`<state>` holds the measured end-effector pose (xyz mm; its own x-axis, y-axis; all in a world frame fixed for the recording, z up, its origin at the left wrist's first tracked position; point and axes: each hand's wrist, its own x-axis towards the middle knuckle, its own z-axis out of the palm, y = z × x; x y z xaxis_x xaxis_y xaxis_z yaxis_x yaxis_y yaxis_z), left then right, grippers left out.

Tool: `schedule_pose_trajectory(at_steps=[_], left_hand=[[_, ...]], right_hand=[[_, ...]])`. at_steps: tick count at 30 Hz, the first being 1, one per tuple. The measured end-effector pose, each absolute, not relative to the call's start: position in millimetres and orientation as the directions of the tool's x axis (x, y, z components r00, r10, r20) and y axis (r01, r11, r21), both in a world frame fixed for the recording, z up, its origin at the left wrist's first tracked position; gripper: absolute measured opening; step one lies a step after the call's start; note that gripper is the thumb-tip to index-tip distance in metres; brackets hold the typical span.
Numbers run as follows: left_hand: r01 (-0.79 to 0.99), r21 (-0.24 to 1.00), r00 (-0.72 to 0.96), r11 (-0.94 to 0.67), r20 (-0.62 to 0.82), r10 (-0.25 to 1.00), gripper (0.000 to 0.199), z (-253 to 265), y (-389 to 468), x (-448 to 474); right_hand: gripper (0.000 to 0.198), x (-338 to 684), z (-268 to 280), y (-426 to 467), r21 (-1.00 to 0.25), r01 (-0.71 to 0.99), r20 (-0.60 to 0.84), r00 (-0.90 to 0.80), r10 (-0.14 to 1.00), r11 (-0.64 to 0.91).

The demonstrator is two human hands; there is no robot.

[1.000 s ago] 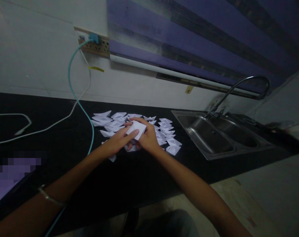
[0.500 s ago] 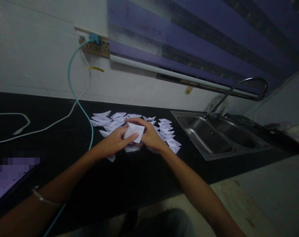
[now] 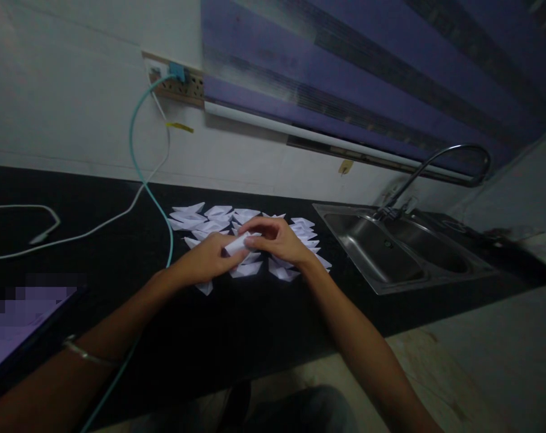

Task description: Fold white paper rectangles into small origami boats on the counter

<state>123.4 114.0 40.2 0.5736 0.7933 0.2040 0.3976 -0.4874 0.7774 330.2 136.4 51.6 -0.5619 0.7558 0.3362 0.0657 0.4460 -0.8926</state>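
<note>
So your left hand and right hand both pinch one folded paper above the pile of paper boats on the black counter, steel sink just right

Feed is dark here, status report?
Both hands, left hand and right hand, pinch one folded paper. Paper pile beneath. Nothing blocking.

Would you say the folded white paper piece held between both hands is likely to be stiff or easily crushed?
The folded paper piece looks thin, so probably light and easily crushed. Pinched between left hand and right hand, its creases likely add slight stiffness.
</note>
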Motion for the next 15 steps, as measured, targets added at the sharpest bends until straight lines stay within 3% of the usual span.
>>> schedule_pose_trajectory(at_steps=[6, 10, 15], left_hand=[[0.383, 0.8, 0.558, -0.462, 0.197, 0.806, 0.033, 36.7, 119.7, 119.1], [0.199, 0.878, 0.515, -0.436, 0.285, 0.808, 0.033, 36.1, 121.6, 114.8], [0.003, 0.955, 0.449, -0.297, 0.264, 0.854, 0.039, 33.8, 122.4, 109.8]], right_hand=[[0.022, 329.7, 45.7, 141.0, -0.891, 0.063, 0.369, -0.476, 0.799, 0.449], [0.026, 327.5, 44.3, 139.6, -0.933, 0.011, 0.326, -0.401, 0.856, 0.36], [0.03, 322.2, 38.4, 140.0, -0.965, -0.098, 0.261, -0.346, 0.901, 0.242]])
